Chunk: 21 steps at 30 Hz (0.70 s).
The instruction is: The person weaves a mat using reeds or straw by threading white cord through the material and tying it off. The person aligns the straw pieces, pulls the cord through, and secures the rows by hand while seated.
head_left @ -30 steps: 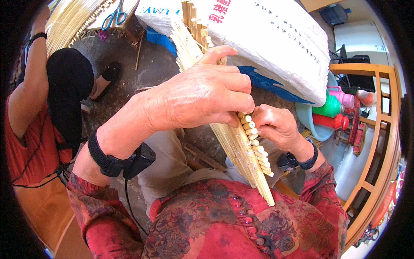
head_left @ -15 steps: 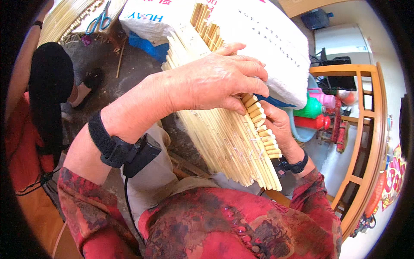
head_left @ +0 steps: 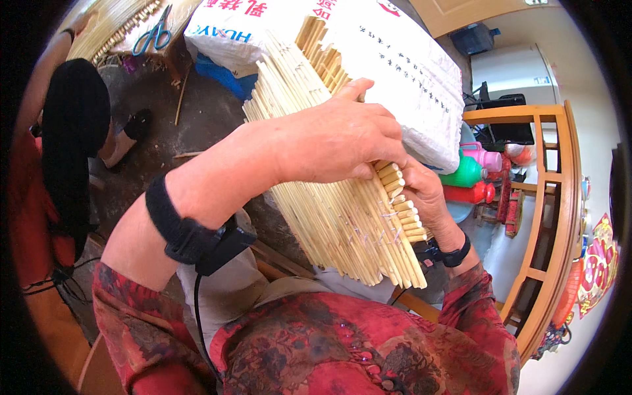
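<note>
A flat panel of pale reed sticks (head_left: 332, 224) slants across my lap, its long sticks tied with thin thread and a row of short cut pieces (head_left: 411, 220) along its right edge. My left hand (head_left: 342, 135) lies over the panel's upper part, fingers curled round its edge and thumb near the short pieces. My right hand (head_left: 421, 187) grips that edge from the right, its fingertips partly hidden behind the short pieces. Each wrist wears a black strap with a small device.
Ahead lies a large white woven sack (head_left: 401, 72). Blue scissors (head_left: 158, 39) and more reeds (head_left: 108, 26) sit at upper left. A co-worker's dark-clad leg (head_left: 76, 131) is at left. A wooden frame (head_left: 553, 197) and coloured flasks (head_left: 471, 174) stand at right.
The panel has turned from nearly edge-on to showing its broad face. My left hand has shifted right over it; my right hand still grips the short-piece edge.
</note>
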Available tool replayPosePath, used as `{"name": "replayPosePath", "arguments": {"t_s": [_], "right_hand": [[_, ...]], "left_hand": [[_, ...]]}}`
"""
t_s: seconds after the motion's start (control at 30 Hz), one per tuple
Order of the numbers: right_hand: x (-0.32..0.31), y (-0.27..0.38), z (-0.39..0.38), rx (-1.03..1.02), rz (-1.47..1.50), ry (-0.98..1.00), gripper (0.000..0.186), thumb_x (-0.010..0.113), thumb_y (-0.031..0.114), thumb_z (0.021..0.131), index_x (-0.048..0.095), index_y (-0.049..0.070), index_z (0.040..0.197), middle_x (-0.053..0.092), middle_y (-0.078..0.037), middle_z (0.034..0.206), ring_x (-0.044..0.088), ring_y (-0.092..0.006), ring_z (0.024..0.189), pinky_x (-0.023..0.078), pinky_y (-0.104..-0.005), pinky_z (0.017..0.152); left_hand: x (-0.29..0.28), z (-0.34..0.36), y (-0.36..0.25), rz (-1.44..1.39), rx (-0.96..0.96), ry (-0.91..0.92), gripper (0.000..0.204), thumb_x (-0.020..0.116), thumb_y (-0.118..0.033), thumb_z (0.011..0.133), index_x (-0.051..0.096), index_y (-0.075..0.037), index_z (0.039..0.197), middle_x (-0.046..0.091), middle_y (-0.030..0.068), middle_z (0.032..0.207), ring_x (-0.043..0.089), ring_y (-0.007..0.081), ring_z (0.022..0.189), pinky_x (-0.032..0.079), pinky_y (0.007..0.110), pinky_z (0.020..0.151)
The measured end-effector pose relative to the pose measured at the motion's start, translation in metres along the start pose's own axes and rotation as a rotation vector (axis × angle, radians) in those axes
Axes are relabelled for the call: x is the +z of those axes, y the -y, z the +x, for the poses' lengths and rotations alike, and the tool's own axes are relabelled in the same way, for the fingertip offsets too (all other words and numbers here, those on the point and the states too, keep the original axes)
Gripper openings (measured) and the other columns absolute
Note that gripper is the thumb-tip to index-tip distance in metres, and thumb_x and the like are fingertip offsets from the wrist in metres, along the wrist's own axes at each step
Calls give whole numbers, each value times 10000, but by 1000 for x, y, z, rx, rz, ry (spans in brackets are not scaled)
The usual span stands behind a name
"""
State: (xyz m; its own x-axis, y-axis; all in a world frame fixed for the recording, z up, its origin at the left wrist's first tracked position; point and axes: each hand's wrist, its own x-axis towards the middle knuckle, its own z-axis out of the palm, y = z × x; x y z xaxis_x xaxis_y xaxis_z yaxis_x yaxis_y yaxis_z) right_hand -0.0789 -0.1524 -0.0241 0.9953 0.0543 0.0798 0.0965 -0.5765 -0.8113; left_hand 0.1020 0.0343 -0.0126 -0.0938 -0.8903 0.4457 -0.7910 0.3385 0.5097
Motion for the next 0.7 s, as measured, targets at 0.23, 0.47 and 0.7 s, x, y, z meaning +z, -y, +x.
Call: {"name": "replayPosePath", "arguments": {"t_s": [0.23,0.47,0.7], "right_hand": [[18,35,29,-107,135,263,99,624,103,859,602,25,917,509,-109,841,558,-282,791,453,-346,689],[35,37,32,-241,284,367,120,583,122,884,579,31,962,500,-128,854,566,-323,810,458,-379,690],[49,32,28,-338,482,364,155,523,138,907,522,4,828,463,-151,783,532,-343,755,432,-406,660]], "left_hand": [[-22,-25,-34,71,-5,11,217,618,-85,746,645,-160,948,599,3,953,540,230,1113,229,550,1068],[-24,-49,-65,73,-199,98,215,652,-109,710,657,-208,900,607,-29,938,549,215,1109,201,539,1102],[-32,-58,-80,130,-232,197,287,683,-147,664,666,-233,937,619,-43,954,576,169,1057,244,513,1081]]}}
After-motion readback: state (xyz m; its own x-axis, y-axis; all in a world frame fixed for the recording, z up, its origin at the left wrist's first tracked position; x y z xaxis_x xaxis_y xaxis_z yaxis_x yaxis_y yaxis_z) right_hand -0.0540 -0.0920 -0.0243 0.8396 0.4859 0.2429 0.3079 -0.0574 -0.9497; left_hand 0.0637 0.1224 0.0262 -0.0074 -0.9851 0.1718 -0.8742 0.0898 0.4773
